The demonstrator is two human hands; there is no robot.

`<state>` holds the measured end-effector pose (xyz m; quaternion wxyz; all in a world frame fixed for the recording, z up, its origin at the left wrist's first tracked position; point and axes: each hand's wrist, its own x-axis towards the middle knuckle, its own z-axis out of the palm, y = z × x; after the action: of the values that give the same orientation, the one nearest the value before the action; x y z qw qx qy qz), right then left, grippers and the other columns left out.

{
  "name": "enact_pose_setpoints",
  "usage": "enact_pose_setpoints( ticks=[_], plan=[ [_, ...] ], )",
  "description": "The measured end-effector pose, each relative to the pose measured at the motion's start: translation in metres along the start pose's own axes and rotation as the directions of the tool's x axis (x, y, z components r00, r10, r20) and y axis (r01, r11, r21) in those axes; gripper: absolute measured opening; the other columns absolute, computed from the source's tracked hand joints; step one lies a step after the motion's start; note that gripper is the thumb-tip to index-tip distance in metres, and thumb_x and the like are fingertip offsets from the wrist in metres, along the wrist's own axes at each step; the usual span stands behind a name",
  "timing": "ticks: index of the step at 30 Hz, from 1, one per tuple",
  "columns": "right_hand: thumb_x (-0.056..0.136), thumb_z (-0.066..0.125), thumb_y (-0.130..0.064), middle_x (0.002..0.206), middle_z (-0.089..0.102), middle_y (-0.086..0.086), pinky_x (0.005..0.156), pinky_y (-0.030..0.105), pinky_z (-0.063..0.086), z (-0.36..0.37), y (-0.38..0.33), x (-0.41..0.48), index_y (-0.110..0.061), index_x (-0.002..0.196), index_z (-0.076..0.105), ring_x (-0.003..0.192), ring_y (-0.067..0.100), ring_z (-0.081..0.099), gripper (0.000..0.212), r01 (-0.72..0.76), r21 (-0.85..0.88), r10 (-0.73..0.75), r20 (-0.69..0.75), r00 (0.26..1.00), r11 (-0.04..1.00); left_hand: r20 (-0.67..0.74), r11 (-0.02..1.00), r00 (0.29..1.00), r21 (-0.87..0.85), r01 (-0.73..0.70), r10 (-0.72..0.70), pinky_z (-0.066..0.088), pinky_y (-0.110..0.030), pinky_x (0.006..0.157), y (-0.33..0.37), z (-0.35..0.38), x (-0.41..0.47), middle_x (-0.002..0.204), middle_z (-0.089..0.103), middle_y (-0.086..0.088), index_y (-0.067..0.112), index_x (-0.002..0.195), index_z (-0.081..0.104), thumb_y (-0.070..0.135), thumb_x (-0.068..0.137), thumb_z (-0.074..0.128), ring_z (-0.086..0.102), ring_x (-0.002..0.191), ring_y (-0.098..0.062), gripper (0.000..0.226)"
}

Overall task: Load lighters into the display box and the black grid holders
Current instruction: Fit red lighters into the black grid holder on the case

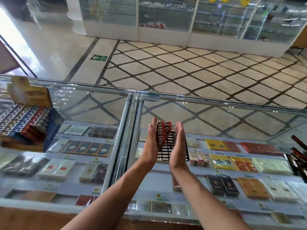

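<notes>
Glass counter (93,103) in a tiled shop, with cartons shelved beneath. The left grip (152,143) and right grip (178,146) are held palm facing palm, fingers straight, nothing clasped. A block of red lighters (163,132) is seen between them, flat against the left palm, with a narrow gap to the right. The black grid holder (167,152) lies directly under the block; whether the lighters are seated in it cannot be told. A filled display box (28,125) stands well apart, far left.

Red lighters (163,132) in black grid (166,154)
</notes>
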<state>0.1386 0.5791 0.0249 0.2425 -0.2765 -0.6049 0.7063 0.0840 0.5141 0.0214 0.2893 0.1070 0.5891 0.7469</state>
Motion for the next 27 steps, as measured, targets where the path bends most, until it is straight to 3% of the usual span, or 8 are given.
enact_pose_setpoints(
  ticks=[2, 5, 8, 11, 16, 20, 22, 27],
  plan=[
    [0.099, 0.022, -0.067, 0.164, 0.035, -0.005, 0.125, 0.042, 0.029, -0.015, 0.005, -0.022, -0.027, 0.161, 0.027, 0.149, 0.006, 0.034, 0.074, 0.023, -0.081, -0.025, -0.031, 0.999, 0.996, 0.008, 1.0, 1.0, 0.002, -0.006, 0.006, 0.048, -0.011, 0.096, 0.002, 0.0, -0.002, 0.116, 0.063, 0.039, 0.024, 0.164, 0.013, 0.056, 0.105, 0.01, 0.058, 0.115, 0.016, 0.067],
    [0.098, 0.017, -0.07, 0.163, 0.03, -0.021, 0.126, 0.032, 0.02, -0.023, 0.008, -0.054, -0.034, 0.16, 0.027, 0.147, -0.009, 0.026, 0.072, -0.001, -0.176, 0.015, 0.076, 0.997, 0.984, -0.011, 0.999, 1.0, -0.049, 0.001, -0.002, 0.045, -0.001, 0.082, 0.006, 0.003, -0.005, 0.1, 0.063, 0.046, 0.019, 0.163, 0.013, 0.041, 0.11, 0.006, 0.058, 0.102, 0.025, 0.057],
    [0.087, 0.019, -0.089, 0.164, 0.019, -0.03, 0.126, 0.029, 0.011, -0.016, 0.008, -0.063, -0.037, 0.161, 0.019, 0.148, -0.014, 0.015, 0.091, -0.029, -0.201, 0.07, 0.197, 0.978, 0.979, -0.013, 0.999, 1.0, -0.048, 0.01, -0.011, 0.049, -0.01, 0.094, 0.001, 0.002, -0.002, 0.104, 0.068, 0.04, 0.025, 0.162, 0.016, 0.043, 0.11, 0.008, 0.061, 0.108, 0.017, 0.055],
    [0.086, 0.019, -0.091, 0.165, 0.017, -0.03, 0.127, 0.032, 0.01, -0.01, 0.01, -0.063, -0.039, 0.162, 0.016, 0.15, -0.011, 0.013, 0.093, -0.022, -0.217, 0.075, 0.237, 0.969, 0.976, -0.003, 0.997, 1.0, -0.068, 0.028, -0.028, 0.051, -0.01, 0.085, 0.002, 0.002, -0.003, 0.104, 0.072, 0.034, 0.03, 0.159, 0.02, 0.043, 0.111, 0.009, 0.065, 0.107, 0.01, 0.051],
    [0.082, 0.022, -0.094, 0.165, 0.025, -0.024, 0.124, 0.027, 0.016, -0.015, 0.009, -0.058, -0.036, 0.161, 0.022, 0.148, -0.011, 0.021, 0.097, -0.017, -0.201, 0.054, 0.183, 0.982, 0.979, -0.038, 0.998, 0.998, -0.038, 0.056, -0.058, 0.049, -0.009, 0.076, 0.013, 0.007, -0.01, 0.086, 0.071, 0.036, 0.043, 0.123, 0.046, 0.04, 0.112, 0.011, 0.067, 0.089, 0.016, 0.037],
    [0.096, 0.023, -0.07, 0.153, 0.042, -0.018, 0.105, 0.004, 0.028, -0.035, 0.0, -0.045, -0.039, 0.15, 0.038, 0.132, -0.019, 0.038, 0.065, 0.015, -0.316, -0.003, 0.039, 0.999, 0.949, -0.057, 0.998, 0.997, 0.044, 0.051, -0.048, 0.045, -0.001, 0.062, 0.026, 0.012, -0.024, 0.067, 0.065, 0.039, 0.042, 0.105, 0.049, 0.038, 0.112, 0.011, 0.062, 0.07, 0.022, 0.039],
    [0.098, 0.026, -0.06, 0.13, 0.051, -0.029, 0.089, -0.003, 0.033, -0.042, -0.007, -0.041, -0.045, 0.129, 0.046, 0.112, -0.029, 0.045, 0.04, 0.033, -0.343, -0.027, 0.023, 0.999, 0.939, -0.055, 0.998, 0.997, 0.042, 0.051, -0.049, 0.05, -0.009, 0.069, 0.023, 0.009, -0.026, 0.074, 0.07, 0.032, 0.042, 0.103, 0.056, 0.045, 0.111, 0.013, 0.067, 0.075, 0.016, 0.044],
    [0.094, 0.032, -0.069, 0.148, 0.042, -0.02, 0.112, 0.023, 0.033, -0.053, -0.003, -0.039, -0.032, 0.154, 0.037, 0.136, -0.004, 0.039, 0.07, 0.07, -0.425, -0.082, -0.009, 0.997, 0.902, -0.081, 0.996, 0.994, 0.047, 0.082, -0.078, 0.051, -0.02, 0.073, 0.021, 0.01, -0.028, 0.087, 0.079, 0.013, 0.033, 0.106, 0.07, 0.055, 0.109, 0.019, 0.073, 0.082, 0.001, 0.055]
  ],
)
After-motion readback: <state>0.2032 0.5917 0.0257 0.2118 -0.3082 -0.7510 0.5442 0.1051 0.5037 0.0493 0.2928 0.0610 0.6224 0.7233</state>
